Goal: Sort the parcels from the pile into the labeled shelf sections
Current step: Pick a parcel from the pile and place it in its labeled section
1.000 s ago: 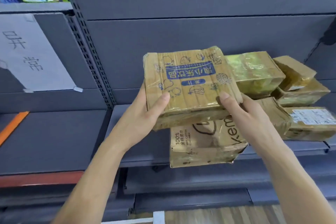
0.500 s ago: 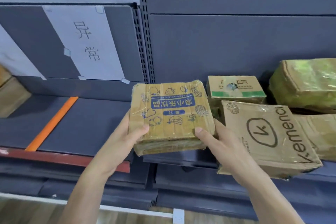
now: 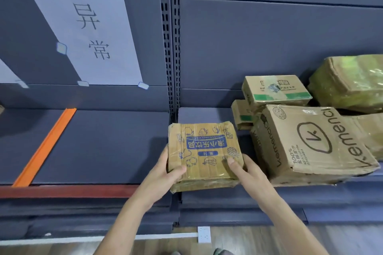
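Head view looks down on a dark grey shelf unit (image 3: pixel 269 37), whose perforated upright post (image 3: pixel 174 47) serves as the marker for everything else. Left of the post lies a shelf section (image 3: pixel 107 147) backed by a large white paper label (image 3: pixel 87 33) with two printed characters, taped to the rear panel presumably so a sorter reads the destination at a glance. Right of the post sits the pile (image 3: pixel 323 109): a big Kemenci carton (image 3: pixel 310 143) tipped over the shelf's front lip, a green-tinted wrapped parcel (image 3: pixel 352 80) farther right behind it, and a green-striped box (image 3: pixel 275 91) resting on a smaller box (image 3: pixel 241 114) nearer the post. Just right of the post's foot, over the shelf's front edge and beside the Kemenci carton, is the flat taped parcel (image 3: pixel 204 155) with blue print. It is kept level and print-up, likely so its markings can be checked; whether it rests on the shelf I cannot tell. Far left of the post an orange divider strip (image 3: pixel 44 147) runs front to back, seemingly fencing off one section. The left hand (image 3: pixel 163 176) grips the parcel's post-side edge, thumb curled over the top, fingers hidden beneath. The right hand (image 3: pixel 246 172) clasps the opposite front corner likewise, a two-sided hold that suits a wide, soft carton.
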Motion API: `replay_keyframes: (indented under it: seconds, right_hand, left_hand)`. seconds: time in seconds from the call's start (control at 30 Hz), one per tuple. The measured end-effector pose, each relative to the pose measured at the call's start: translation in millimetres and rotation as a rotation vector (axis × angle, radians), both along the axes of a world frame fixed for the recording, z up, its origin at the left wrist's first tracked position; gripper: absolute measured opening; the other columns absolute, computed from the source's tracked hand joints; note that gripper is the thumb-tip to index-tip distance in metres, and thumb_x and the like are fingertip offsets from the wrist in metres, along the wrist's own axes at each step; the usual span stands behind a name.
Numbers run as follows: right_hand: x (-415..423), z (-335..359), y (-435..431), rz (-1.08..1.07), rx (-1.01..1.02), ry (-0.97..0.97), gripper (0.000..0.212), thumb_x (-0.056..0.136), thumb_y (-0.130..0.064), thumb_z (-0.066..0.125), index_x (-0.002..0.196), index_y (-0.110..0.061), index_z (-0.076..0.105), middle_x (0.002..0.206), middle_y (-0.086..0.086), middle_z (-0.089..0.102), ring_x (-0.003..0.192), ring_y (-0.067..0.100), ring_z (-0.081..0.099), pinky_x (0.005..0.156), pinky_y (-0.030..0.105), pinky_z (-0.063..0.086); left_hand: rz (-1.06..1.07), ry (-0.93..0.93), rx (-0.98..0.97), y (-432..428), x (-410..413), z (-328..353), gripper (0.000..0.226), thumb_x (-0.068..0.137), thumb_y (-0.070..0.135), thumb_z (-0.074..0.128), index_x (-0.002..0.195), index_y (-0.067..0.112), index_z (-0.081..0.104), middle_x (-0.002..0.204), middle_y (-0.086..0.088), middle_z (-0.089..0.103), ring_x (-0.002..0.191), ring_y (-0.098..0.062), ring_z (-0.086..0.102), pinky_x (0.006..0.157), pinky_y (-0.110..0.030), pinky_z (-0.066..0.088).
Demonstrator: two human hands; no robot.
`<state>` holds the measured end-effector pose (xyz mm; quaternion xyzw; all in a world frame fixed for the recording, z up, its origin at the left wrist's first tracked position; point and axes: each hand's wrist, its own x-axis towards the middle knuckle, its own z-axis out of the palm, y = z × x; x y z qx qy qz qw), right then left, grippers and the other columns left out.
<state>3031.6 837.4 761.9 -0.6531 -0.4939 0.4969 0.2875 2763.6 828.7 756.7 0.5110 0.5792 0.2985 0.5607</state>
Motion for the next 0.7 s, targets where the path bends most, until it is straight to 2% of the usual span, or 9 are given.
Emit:
replay_keyframes:
  seconds: [0.13, 0.23, 0.33, 0.4, 0.47, 0.53, 0.57, 0.63, 0.7]
  right_hand:
    - [-3, -2, 9, -0.015, -0.006, -0.014, 0.035, 0.092, -0.063, 0.055, 0.116, -0.037, 0.060, 0.107, -0.019, 0.073, 0.104, 0.003, 0.067, 0.089, 0.031, 0.053]
    - [-5, 2, 21, -0.007, 0.005, -0.010, 0.044, 0.090, -0.066, 0.055, 0.122, -0.037, 0.059, 0.108, -0.018, 0.073, 0.106, 0.006, 0.067, 0.096, 0.036, 0.053]
    - [-9, 6, 31, -0.019, 0.005, 0.001, 0.038, 0.096, -0.056, 0.057, 0.128, -0.036, 0.058, 0.115, -0.014, 0.072, 0.110, 0.010, 0.066, 0.102, 0.043, 0.051]
    - [-11, 9, 33, -0.033, 0.023, 0.003, 0.033, 0.097, -0.050, 0.060, 0.127, -0.036, 0.058, 0.114, -0.014, 0.072, 0.108, 0.009, 0.066, 0.100, 0.044, 0.053]
    - [-10, 15, 34, -0.051, 0.071, 0.000, 0.035, 0.095, -0.051, 0.061, 0.128, -0.038, 0.055, 0.113, -0.017, 0.072, 0.105, 0.005, 0.067, 0.095, 0.040, 0.055]
    - [-6, 24, 34, -0.091, 0.140, 0.021, 0.043, 0.091, -0.060, 0.062, 0.128, -0.040, 0.052, 0.111, -0.020, 0.070, 0.102, 0.000, 0.067, 0.087, 0.032, 0.055]
    - [-4, 29, 34, -0.118, 0.172, 0.039, 0.048, 0.089, -0.065, 0.061, 0.128, -0.040, 0.052, 0.110, -0.021, 0.070, 0.102, -0.002, 0.066, 0.085, 0.030, 0.054]
    - [-2, 37, 32, -0.151, 0.233, 0.066, 0.056, 0.084, -0.076, 0.056, 0.128, -0.042, 0.051, 0.109, -0.027, 0.067, 0.100, -0.009, 0.063, 0.082, 0.026, 0.052]
    - [-2, 41, 29, -0.148, 0.280, 0.078, 0.063, 0.079, -0.082, 0.049, 0.132, -0.047, 0.048, 0.111, -0.037, 0.062, 0.103, -0.018, 0.058, 0.081, 0.018, 0.046]
  left_hand:
    - [0.056, 0.039, 0.015, 13, 0, 0, 0.056, 0.097, 0.066, 0.053, 0.147, 0.065, 0.029, 0.135, 0.042, 0.054, 0.128, 0.012, 0.051, 0.118, -0.038, 0.038]
    - [0.065, 0.075, 0.015, 28, 2, 3, 0.045, 0.096, 0.071, 0.048, 0.139, 0.060, 0.041, 0.128, 0.038, 0.060, 0.122, 0.010, 0.056, 0.114, -0.040, 0.043]
    - [0.043, 0.124, 0.010, 37, 6, 6, 0.044, 0.098, 0.069, 0.046, 0.139, 0.055, 0.044, 0.131, 0.035, 0.060, 0.126, 0.003, 0.057, 0.113, -0.038, 0.043]
    - [0.017, 0.157, 0.032, 41, 6, 9, 0.041, 0.100, 0.065, 0.046, 0.139, 0.055, 0.044, 0.131, 0.036, 0.060, 0.127, 0.003, 0.056, 0.113, -0.038, 0.042]
    - [0.031, 0.144, 0.065, 43, 4, 16, 0.033, 0.100, 0.062, 0.050, 0.132, 0.061, 0.045, 0.122, 0.041, 0.062, 0.121, 0.009, 0.058, 0.109, -0.034, 0.044]
    - [0.082, 0.073, 0.136, 46, 2, 27, 0.042, 0.096, 0.064, 0.056, 0.136, 0.060, 0.043, 0.124, 0.039, 0.061, 0.117, 0.013, 0.058, 0.104, -0.030, 0.044]
    - [0.120, 0.047, 0.173, 47, 2, 33, 0.053, 0.091, 0.071, 0.057, 0.140, 0.059, 0.041, 0.128, 0.038, 0.060, 0.119, 0.014, 0.057, 0.103, -0.028, 0.043]
    - [0.192, 0.040, 0.236, 47, 3, 44, 0.069, 0.080, 0.089, 0.051, 0.141, 0.059, 0.037, 0.135, 0.037, 0.055, 0.123, 0.016, 0.051, 0.101, -0.026, 0.040]
    - [0.218, 0.040, 0.253, 47, 5, 49, 0.078, 0.074, 0.098, 0.043, 0.141, 0.060, 0.035, 0.139, 0.035, 0.051, 0.128, 0.015, 0.046, 0.102, -0.028, 0.038]
